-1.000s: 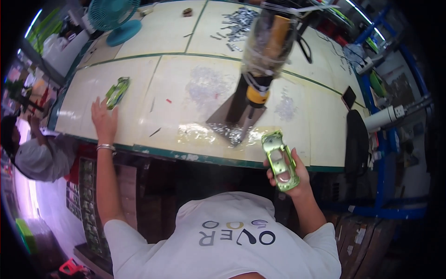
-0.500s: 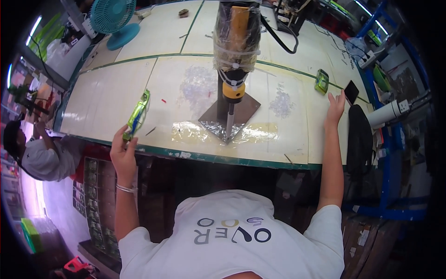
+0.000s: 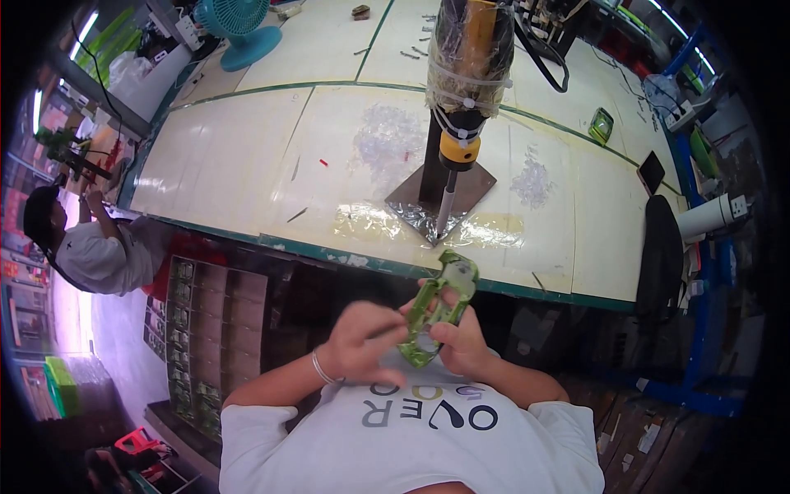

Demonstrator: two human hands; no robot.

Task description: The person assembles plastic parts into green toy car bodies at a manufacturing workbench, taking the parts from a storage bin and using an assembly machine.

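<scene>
In front of my chest, my right hand point(image 3: 466, 344) grips a shiny green toy car body shell point(image 3: 418, 328), its thumb on the near side. The shell is tilted, with its hollow side toward me. My left hand point(image 3: 359, 342), with a bracelet at the wrist, is beside the shell's left edge. Motion smears its fingers, so I cannot tell whether it touches the shell. Beyond the table edge stands a tool with a yellow collar point(image 3: 459, 151) and a metal tip point(image 3: 446, 204), mounted over a dark square plate point(image 3: 477, 193).
Another green shell point(image 3: 601, 125) lies far right, near a black phone point(image 3: 651, 172). Clear plastic bits point(image 3: 387, 144) are scattered on the white table point(image 3: 222, 173). A teal fan point(image 3: 237, 25) stands far left. A compartmented tray point(image 3: 239, 317) sits lower left; another person point(image 3: 103, 255) works beyond it.
The green shell has come from the table's left side to my chest, passing from my left hand to my right. My right hand has drawn back from the far right. The view has shifted.
</scene>
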